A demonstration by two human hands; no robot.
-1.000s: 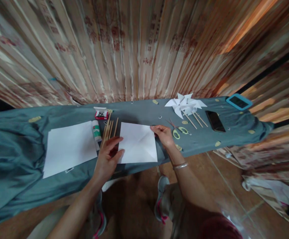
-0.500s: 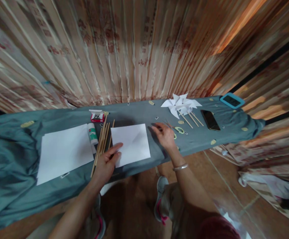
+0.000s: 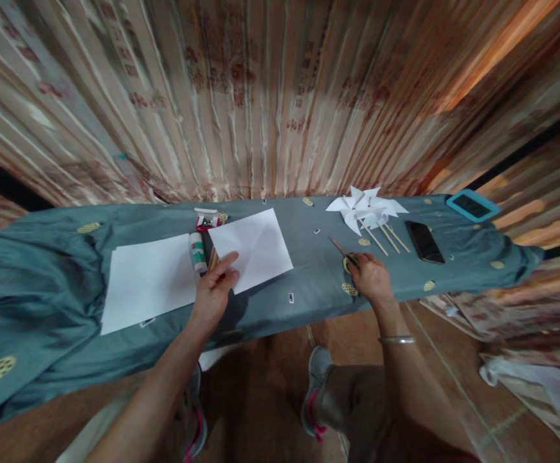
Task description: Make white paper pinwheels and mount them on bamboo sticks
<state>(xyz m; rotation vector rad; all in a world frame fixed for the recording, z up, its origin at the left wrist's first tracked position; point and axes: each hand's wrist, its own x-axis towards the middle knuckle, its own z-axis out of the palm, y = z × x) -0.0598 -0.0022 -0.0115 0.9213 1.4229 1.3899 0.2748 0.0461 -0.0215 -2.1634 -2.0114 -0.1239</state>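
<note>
My left hand pinches the near left edge of a square white paper sheet between thumb and fingers. The sheet is tilted and covers most of the wooden sticks. Over to the right, my right hand is closed on the handles of a pair of scissors; the blades point away to the upper left. A glue stick lies just left of the sticks. Behind it is a small red and white open box with shiny bits inside.
A stack of white paper lies on the left of the cloth-covered table. White paper pinwheels on sticks rest at the back right, beside a dark phone and a blue-framed device. A curtain hangs behind.
My right hand has moved to the right and taken hold of the scissors. My left hand has lifted and turned the sheet over the sticks. The view has shifted slightly.
</note>
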